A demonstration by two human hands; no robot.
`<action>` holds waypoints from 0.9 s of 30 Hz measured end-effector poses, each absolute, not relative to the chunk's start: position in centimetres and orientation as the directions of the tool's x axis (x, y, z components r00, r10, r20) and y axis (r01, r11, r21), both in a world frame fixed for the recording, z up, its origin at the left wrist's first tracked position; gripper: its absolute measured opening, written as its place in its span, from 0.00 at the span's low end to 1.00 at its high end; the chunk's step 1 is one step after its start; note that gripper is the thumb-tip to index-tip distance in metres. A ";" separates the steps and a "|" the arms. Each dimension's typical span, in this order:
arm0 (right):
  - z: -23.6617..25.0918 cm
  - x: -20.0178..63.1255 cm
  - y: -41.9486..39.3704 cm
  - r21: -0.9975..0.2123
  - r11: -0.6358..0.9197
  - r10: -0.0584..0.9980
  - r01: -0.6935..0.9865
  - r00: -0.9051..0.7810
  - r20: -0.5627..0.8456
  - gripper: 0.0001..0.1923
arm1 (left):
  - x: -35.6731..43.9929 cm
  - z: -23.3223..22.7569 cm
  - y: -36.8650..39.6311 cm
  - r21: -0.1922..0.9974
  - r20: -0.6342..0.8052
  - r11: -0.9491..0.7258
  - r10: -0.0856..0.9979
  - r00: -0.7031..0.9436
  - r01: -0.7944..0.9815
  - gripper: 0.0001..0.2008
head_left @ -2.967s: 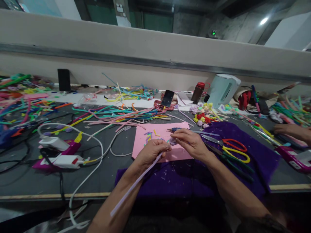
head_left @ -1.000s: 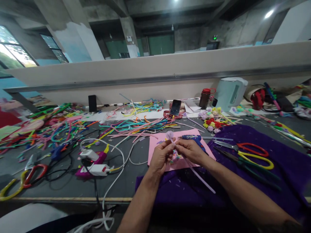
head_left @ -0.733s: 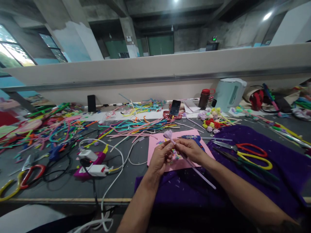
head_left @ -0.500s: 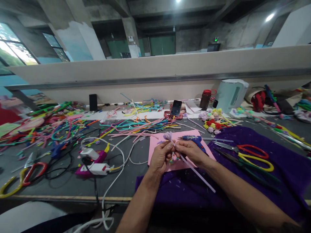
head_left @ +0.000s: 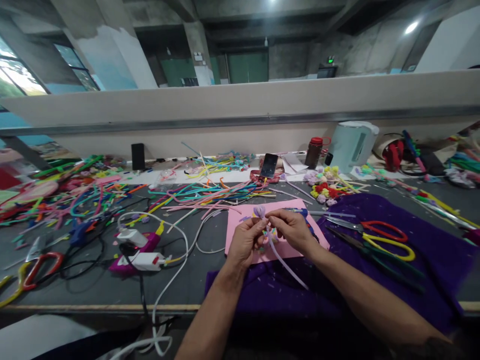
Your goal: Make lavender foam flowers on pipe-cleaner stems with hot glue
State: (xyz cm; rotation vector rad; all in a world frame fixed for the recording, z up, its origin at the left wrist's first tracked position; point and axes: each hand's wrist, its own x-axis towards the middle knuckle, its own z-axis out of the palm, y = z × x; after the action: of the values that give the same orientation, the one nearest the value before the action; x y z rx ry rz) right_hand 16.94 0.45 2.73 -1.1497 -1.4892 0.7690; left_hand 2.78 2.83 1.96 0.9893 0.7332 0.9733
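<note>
Between my two hands is a small lilac pipe-cleaner flower [head_left: 259,211], its puffy head standing above my fingertips. My left hand [head_left: 245,239] pinches it from below. My right hand [head_left: 290,230] is closed with its fingertips against the flower's base, near a lilac pipe cleaner [head_left: 287,268] whose long tail curves down to the right. The exact grip is hidden by the fingers. Below the hands lies a pink sheet [head_left: 234,220] with small coloured bits on it, and a blue glue gun [head_left: 313,230] is partly covered by my right hand.
Red-and-yellow scissors [head_left: 384,232] and green-handled pliers [head_left: 392,262] lie on a purple cloth [head_left: 435,240] at right. Left are a power strip [head_left: 150,243] with trailing cables and another pair of scissors [head_left: 35,270]. Loose pipe cleaners [head_left: 210,197], a phone [head_left: 269,165] and a kettle [head_left: 352,145] stand behind.
My right hand has risen slightly toward the flower head. The pipe cleaner's tail has swung left and now bends more. The whole view has shifted a little.
</note>
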 end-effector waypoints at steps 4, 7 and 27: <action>2.8 16.8 0.2 -0.824 0.420 0.893 0.381 -0.013 0.449 0.11 | 2.9 1.8 2.8 0.922 -0.067 0.212 0.910 0.409 -0.323 0.14; 2.9 16.8 0.1 -0.747 0.475 0.854 0.465 -0.041 0.518 0.11 | 2.9 1.8 2.8 0.926 -0.062 0.207 0.909 0.413 -0.315 0.14; 2.7 16.4 -0.4 -0.745 0.433 0.888 0.507 -0.099 0.449 0.10 | 2.9 2.5 2.7 0.891 -0.104 0.200 0.964 0.246 -0.408 0.16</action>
State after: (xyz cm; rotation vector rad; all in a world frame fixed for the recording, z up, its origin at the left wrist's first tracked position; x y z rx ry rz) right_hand 16.42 -0.43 2.70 -1.2074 -1.7524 0.5108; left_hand 2.92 2.70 2.52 0.8690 0.8010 1.1176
